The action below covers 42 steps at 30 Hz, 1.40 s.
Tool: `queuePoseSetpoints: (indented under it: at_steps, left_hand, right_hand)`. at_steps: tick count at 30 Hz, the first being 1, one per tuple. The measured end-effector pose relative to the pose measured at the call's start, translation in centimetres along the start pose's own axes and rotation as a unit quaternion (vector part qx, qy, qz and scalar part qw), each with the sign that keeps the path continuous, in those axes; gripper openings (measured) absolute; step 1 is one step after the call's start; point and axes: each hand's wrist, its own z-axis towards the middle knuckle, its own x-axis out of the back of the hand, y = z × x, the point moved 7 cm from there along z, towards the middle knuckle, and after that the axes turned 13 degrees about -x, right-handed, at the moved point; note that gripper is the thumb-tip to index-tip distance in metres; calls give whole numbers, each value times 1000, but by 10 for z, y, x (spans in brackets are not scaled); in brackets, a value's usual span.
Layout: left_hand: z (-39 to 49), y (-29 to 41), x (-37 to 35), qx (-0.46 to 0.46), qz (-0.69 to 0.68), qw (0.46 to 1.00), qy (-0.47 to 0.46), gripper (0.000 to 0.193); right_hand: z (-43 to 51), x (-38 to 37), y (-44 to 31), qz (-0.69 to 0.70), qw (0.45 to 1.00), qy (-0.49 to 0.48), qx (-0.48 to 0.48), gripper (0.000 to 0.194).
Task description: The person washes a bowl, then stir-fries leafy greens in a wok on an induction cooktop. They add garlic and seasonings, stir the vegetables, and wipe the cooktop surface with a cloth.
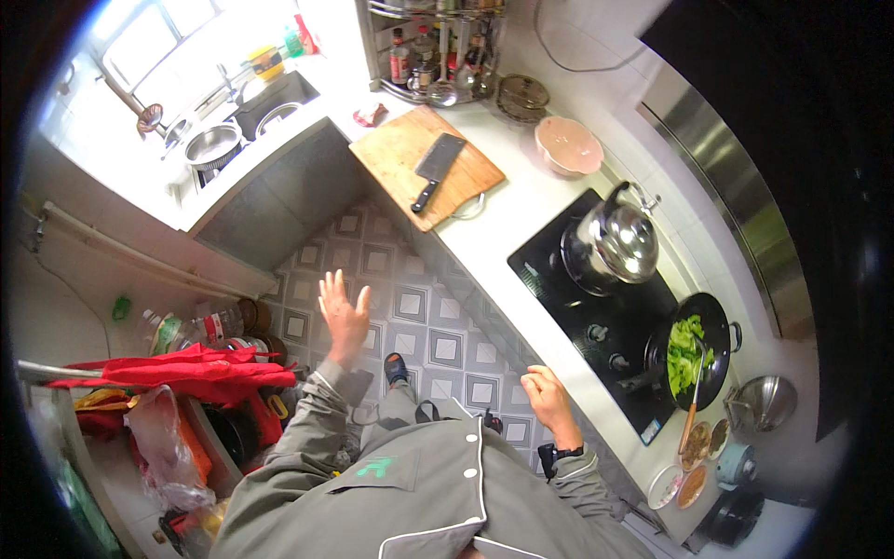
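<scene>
My left hand [343,316] hangs in the air above the tiled floor, fingers apart and nothing in it. My right hand [550,400] has its fingers curled in beside the counter's front edge, with no object showing in it. A black induction or gas cooktop [559,279] lies nearest to it. On the cooktop's near burner sits a black wok [719,374] holding green leafy vegetables [681,349] and a wooden-handled spatula [690,412]. A shiny steel kettle [618,241] stands on the far burner. A cleaver [441,159] rests on the wooden cutting board [391,150].
Small bowls of seasonings [693,485] stand at the counter's right end. Behind the board are a pink bowl [569,145] and a rack of bottles and ladles [399,59]. The sink [302,87] is at upper left. Red cloth [202,374] and bags crowd my left side.
</scene>
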Motion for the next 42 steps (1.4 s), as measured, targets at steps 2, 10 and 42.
queuePoseSetpoints:
  at_steps: [2,10,42]
  left_hand:
    - [34,-41,19,-18,7,1000,12,71]
    - [179,-111,4,-68,29,997,-7,63]
    - [601,-104,-221,-380,-181,871,-255,45]
  right_hand:
    - [30,-18,-36,0,1000,-7,-7,23]
    - [136,-48,-102,21,994,-17,-102,25]
    - [407,-210,-214,349,856,33,-380,13]
